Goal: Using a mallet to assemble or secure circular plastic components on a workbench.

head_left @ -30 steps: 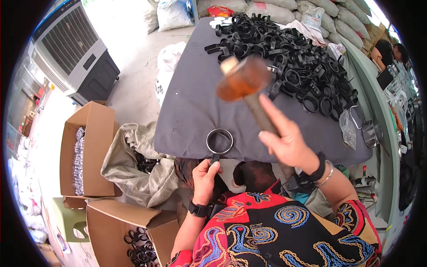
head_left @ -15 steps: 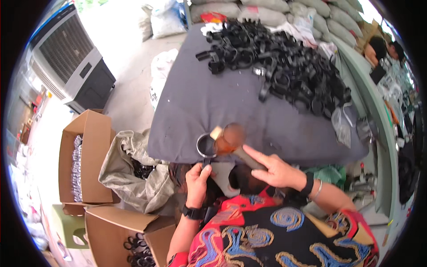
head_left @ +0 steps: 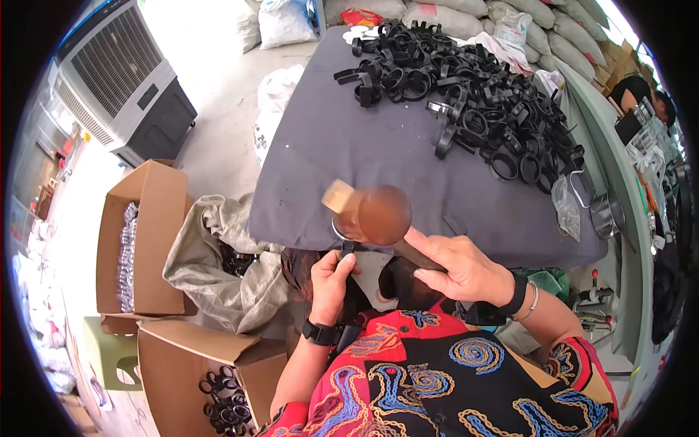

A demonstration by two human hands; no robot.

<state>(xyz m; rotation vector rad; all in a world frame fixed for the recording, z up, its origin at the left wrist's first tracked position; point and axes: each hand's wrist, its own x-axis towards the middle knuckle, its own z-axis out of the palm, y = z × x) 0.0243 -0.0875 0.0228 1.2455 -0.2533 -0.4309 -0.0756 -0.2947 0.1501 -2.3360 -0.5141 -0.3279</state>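
My left hand (head_left: pixel 330 288) pinches the short black tab of a black ring (head_left: pixel 348 249), held upright at the near edge of the grey-covered table. Most of the ring is hidden behind a mallet (head_left: pixel 384 214) with a rounded brown head, slightly blurred, and a pale block at its left end. My right hand (head_left: pixel 470 271) is closed round the mallet's dark handle, with the index finger stretched along it. Whether the mallet touches the ring I cannot tell. A big heap of similar black rings (head_left: pixel 473 120) covers the far right of the table (head_left: pixel 313 160).
On the left stand a cardboard box (head_left: pixel 162 211) of shiny metal parts, a grey sack (head_left: pixel 211 277) and another box (head_left: pixel 171 364) holding black rings. Farther back is an air cooler (head_left: pixel 120 80). A clear plastic bag (head_left: pixel 566 211) lies at the table's right side. Another person (head_left: pixel 641 95) is at far right.
The mallet's head has come left and slightly nearer the ring, now covering much of it. My left hand still holds the ring. The whole view has shifted a little.
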